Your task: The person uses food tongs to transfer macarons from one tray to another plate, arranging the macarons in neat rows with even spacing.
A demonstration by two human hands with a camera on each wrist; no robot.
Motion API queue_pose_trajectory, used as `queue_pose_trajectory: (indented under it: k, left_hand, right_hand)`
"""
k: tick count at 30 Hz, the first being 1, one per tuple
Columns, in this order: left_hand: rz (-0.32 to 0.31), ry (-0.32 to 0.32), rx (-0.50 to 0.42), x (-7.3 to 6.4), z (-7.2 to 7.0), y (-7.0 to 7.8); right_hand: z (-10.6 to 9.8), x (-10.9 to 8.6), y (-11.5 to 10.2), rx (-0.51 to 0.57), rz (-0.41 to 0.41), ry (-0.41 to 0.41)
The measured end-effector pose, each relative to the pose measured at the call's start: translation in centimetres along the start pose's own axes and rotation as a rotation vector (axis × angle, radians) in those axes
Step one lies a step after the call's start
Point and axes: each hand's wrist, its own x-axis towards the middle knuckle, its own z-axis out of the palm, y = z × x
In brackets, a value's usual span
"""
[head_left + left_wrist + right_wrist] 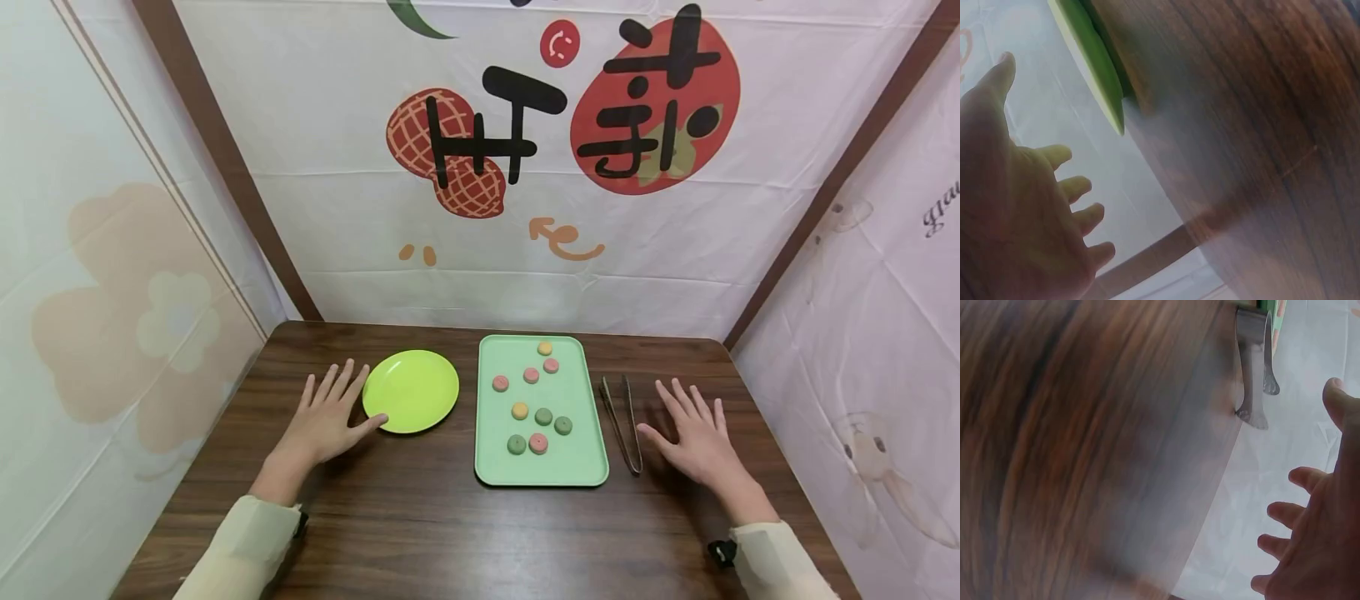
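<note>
My left hand (324,423) is spread beside the lime-green plate (411,392), its thumb tip at the plate's lower left rim; whether they touch I cannot tell. In the left wrist view the plate (1094,69) is seen edge-on, beyond the spread fingers. On the right, my right hand (696,437) has its fingers spread and holds nothing. Metal tongs (619,427) lie just left of it, tips pointing away. The right wrist view shows the tongs (1252,369) apart from the fingers. Between the hands lies a mint-green tray (498,467) with several pink, yellow and green macaron-like pieces (538,443).
The dark wooden table (442,533) ends at a white printed cloth wall (337,242) behind the plate and tray. More cloth walls rise at left and right. Brown strips (225,158) run down the corners.
</note>
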Motion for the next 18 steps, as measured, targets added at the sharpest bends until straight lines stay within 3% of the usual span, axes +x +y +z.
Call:
queue_pose_trajectory:
  k: [9,18]
  left_hand:
    - [0.025,-0.018,-0.033,0.4,0.6,-0.3]
    - [0.02,-0.082,-0.044,1.3,1.2,-0.5]
  right_hand:
    - [1.1,0.5,-1.3,0.019,-0.016,-0.015]
    - [2.3,0.2,-2.3,-0.012,-0.027,-0.026]
